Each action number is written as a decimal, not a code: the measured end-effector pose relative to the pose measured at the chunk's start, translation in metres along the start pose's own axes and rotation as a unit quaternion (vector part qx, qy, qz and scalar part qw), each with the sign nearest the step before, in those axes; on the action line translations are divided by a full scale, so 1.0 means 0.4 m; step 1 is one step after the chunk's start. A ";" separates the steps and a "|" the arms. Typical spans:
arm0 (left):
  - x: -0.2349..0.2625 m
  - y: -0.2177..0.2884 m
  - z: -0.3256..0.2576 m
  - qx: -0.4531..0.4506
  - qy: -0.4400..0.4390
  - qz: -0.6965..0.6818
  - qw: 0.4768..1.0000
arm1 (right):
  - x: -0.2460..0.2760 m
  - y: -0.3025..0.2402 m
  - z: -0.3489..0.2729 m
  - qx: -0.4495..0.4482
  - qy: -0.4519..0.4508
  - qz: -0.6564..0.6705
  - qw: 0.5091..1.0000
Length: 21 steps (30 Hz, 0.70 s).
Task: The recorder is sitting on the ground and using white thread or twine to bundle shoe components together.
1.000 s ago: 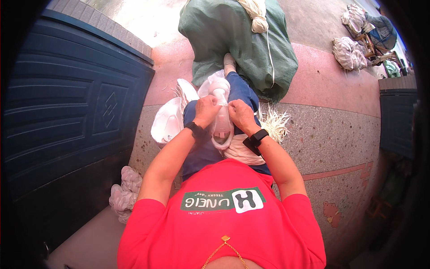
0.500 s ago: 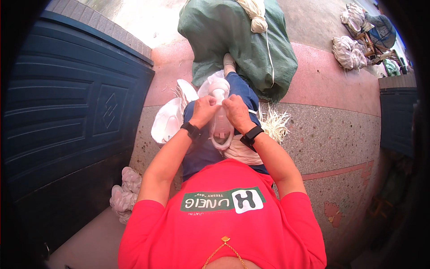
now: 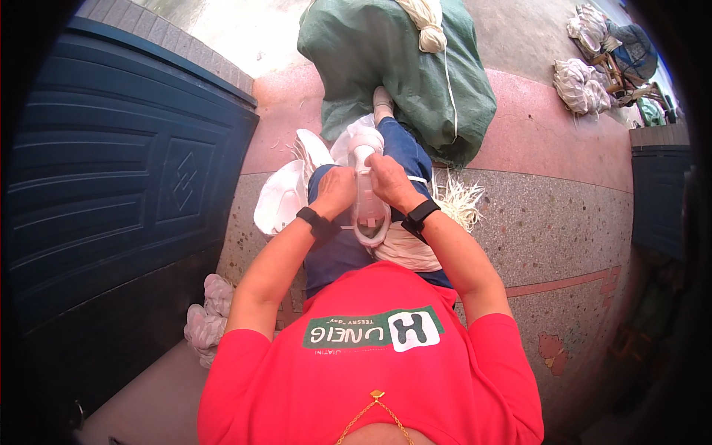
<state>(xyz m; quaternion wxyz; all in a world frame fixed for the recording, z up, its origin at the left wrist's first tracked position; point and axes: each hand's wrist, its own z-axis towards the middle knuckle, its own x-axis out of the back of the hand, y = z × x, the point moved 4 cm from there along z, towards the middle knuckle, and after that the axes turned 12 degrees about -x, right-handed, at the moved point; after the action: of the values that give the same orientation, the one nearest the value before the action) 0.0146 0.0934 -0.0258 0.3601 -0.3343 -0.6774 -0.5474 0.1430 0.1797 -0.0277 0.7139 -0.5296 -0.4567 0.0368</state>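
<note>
Right hand tightly curled against shoe

Left hand slightly lower and more curled, right hand farther up the pale shoe than before

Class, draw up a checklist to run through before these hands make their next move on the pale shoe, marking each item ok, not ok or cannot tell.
1. Shoe on the lap, between the hands: ok.
2. Left hand at the shoe's left side, fingers curled: ok.
3. Right hand at its right side, near the upper end: ok.
4. Grip of the fingers on any cord: cannot tell; too small to see.
5. Pale cords beside the right leg gathered neatly: not ok; loose ends fan out.
6. Green sack clear of both hands: ok, it stands beyond them.
</note>
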 end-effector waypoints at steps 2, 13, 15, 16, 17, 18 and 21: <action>0.003 0.005 0.007 0.005 0.003 0.001 1.000 | -0.005 0.007 0.005 -0.030 -0.001 0.017 0.999; 0.004 -0.018 0.049 -0.046 -0.090 0.024 0.995 | -0.010 0.020 0.007 -0.128 -0.044 0.088 0.987; 0.016 0.000 0.065 -0.068 -0.114 0.049 0.990 | -0.012 0.034 0.006 -0.154 -0.029 0.119 0.980; 0.021 0.004 0.069 -0.073 -0.118 0.056 0.989 | -0.016 0.035 0.005 -0.164 -0.024 0.123 0.978; 0.025 0.007 0.073 -0.077 -0.123 0.062 0.987 | -0.028 0.031 0.005 -0.172 -0.021 0.104 0.979; 0.028 0.011 0.076 -0.081 -0.127 0.068 0.986 | -0.029 0.032 0.004 -0.174 -0.020 0.101 0.979; 0.031 0.015 0.082 -0.103 -0.143 0.098 0.979 | -0.021 0.032 0.010 -0.167 -0.022 0.108 0.980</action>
<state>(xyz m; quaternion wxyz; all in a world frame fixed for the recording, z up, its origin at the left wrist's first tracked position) 0.0094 0.1275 -0.0170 0.2755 -0.5092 -0.6255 -0.5230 0.1411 0.1836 -0.0428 0.5971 -0.6864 -0.4123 0.0481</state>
